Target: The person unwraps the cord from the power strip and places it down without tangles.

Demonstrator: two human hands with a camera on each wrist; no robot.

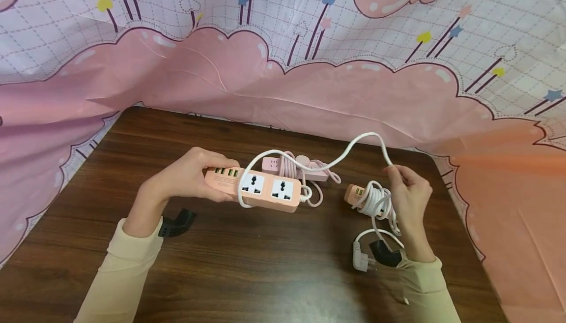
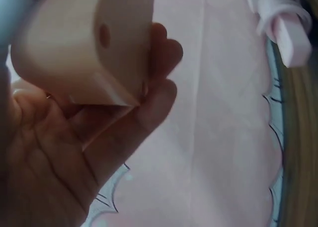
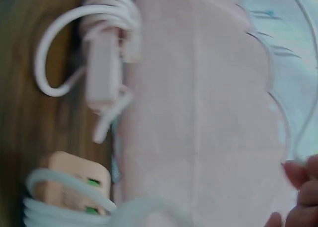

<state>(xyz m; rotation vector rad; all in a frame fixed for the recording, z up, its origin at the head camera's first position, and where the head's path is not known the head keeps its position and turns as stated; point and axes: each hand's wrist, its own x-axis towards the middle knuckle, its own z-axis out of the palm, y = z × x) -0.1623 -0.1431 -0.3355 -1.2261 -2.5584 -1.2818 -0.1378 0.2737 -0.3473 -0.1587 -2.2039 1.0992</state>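
My left hand (image 1: pixel 187 173) grips the left end of a peach power strip (image 1: pixel 289 206), held above the table, with its USB ports and sockets facing up. The left wrist view shows fingers (image 2: pixel 159 105) curled around the strip's end (image 2: pixel 54 48). A white power cord (image 1: pixel 274 152) loops across the strip's middle and rises in a slack wave to the right. My right hand (image 1: pixel 411 192) pinches that cord between thumb and fingertips. In the right wrist view the right hand (image 3: pixel 305 197) shows only at the edge, with the thin cord (image 3: pixel 314 48) running up from it.
Behind the held strip lies a pink power strip (image 1: pixel 271 165) with its cord wound round it. Beneath my right hand a second peach strip (image 1: pixel 353 194) lies wrapped in white cord, a white plug (image 1: pixel 360 260) in front. A patterned curtain (image 1: pixel 265 87) borders the wooden table (image 1: pixel 247 274).
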